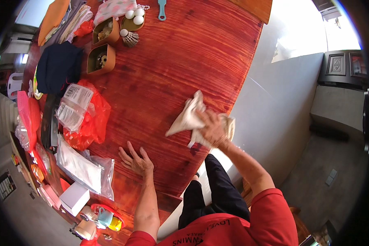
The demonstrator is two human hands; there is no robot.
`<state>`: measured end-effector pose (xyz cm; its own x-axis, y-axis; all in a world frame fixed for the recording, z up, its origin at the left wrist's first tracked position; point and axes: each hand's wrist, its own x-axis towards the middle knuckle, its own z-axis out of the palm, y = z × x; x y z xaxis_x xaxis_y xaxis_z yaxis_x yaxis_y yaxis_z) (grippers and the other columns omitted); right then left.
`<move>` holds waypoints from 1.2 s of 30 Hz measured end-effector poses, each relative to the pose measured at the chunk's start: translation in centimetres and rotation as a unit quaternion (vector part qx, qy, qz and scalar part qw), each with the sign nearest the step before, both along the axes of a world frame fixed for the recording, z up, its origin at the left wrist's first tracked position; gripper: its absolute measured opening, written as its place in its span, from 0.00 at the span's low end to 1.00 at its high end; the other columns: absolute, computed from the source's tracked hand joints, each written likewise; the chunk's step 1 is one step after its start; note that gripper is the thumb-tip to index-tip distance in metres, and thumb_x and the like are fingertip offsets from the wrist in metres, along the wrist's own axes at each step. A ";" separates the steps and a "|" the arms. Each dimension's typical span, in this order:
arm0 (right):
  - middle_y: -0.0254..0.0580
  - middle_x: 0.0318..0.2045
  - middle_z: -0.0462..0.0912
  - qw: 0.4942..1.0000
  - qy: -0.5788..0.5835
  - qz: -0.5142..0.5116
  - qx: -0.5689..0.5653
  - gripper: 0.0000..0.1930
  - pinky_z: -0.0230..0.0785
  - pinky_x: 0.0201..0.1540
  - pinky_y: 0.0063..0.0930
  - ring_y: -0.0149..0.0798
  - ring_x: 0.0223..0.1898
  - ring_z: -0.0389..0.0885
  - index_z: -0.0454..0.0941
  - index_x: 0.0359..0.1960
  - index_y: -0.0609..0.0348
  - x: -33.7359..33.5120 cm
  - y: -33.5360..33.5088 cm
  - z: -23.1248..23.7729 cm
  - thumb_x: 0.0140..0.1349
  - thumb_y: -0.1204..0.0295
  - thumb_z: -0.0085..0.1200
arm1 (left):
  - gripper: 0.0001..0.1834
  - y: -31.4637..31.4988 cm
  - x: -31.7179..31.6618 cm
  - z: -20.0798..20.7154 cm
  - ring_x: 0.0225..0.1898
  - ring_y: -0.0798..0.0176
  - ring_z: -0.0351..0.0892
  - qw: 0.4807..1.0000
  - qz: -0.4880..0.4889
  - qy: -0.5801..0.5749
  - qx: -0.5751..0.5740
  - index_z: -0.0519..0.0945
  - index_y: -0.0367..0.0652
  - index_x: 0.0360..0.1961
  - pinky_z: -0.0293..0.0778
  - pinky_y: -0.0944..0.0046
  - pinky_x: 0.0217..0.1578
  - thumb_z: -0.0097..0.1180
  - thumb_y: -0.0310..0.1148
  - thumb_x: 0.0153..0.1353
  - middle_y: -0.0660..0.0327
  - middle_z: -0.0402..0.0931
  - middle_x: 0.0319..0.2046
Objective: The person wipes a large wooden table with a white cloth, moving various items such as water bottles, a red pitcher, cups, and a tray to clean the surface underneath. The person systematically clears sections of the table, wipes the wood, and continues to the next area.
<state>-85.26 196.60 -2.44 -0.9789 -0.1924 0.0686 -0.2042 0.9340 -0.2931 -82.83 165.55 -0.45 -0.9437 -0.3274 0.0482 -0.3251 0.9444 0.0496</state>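
A crumpled cream cloth (187, 116) lies on the red wooden table (164, 65), close to its right edge. My right hand (211, 128) is over the cloth, gripping it against the tabletop; the fingers are slightly smeared by motion and the cloth spreads out on both sides of them. Farther left, my left hand (138, 163) rests on the table near the front with its fingers spread, holding nothing. Beside that hand lies a clear plastic bag with a white packet (80, 164) in it.
Along the left side are a red plastic bag (95, 119), dark folded fabric (59, 67), a white box (74, 199) and a red tray of cups (118, 212). Small containers (106, 63), white balls (138, 19), a shuttlecock (130, 39) and a blue handle (162, 10) sit toward the back.
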 end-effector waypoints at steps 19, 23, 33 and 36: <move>0.44 0.62 0.65 0.955 0.089 -0.273 0.078 0.21 0.57 0.59 0.52 0.53 0.61 0.62 0.76 0.58 0.41 -11.3 7.8 0.8 0.61 0.70 0.51 | 0.31 -0.3 0.2 0.3 0.72 0.44 0.43 1.000 -0.012 0.001 -0.008 0.59 0.58 0.71 0.42 0.36 0.66 0.43 0.51 0.68 0.51 0.45 0.72; 0.46 0.64 0.63 0.979 0.087 -0.179 0.050 0.12 0.57 0.60 0.52 0.54 0.61 0.61 0.83 0.44 0.46 -6.7 1.9 1.8 0.58 0.67 0.55 | 0.32 0.0 0.2 0.1 0.73 0.44 0.42 1.000 0.002 -0.009 0.014 0.60 0.58 0.70 0.41 0.34 0.66 0.44 0.52 0.67 0.51 0.44 0.73; 0.37 0.69 0.57 0.988 -0.047 0.131 -0.066 0.11 0.51 0.60 0.47 0.45 0.65 0.56 0.86 0.29 0.44 5.6 -10.7 2.4 0.47 0.57 0.62 | 0.33 0.2 -0.1 0.3 0.72 0.41 0.43 1.000 -0.007 0.005 0.028 0.60 0.61 0.69 0.44 0.27 0.64 0.49 0.51 0.64 0.51 0.45 0.72; 0.36 0.67 0.60 0.976 -0.072 0.169 -0.115 0.21 0.53 0.58 0.47 0.48 0.63 0.58 0.86 0.27 0.49 3.8 -11.5 3.6 0.37 0.48 0.66 | 0.32 -0.4 0.1 0.3 0.72 0.41 0.43 1.000 0.003 -0.002 0.027 0.61 0.61 0.69 0.43 0.27 0.64 0.50 0.51 0.65 0.52 0.45 0.72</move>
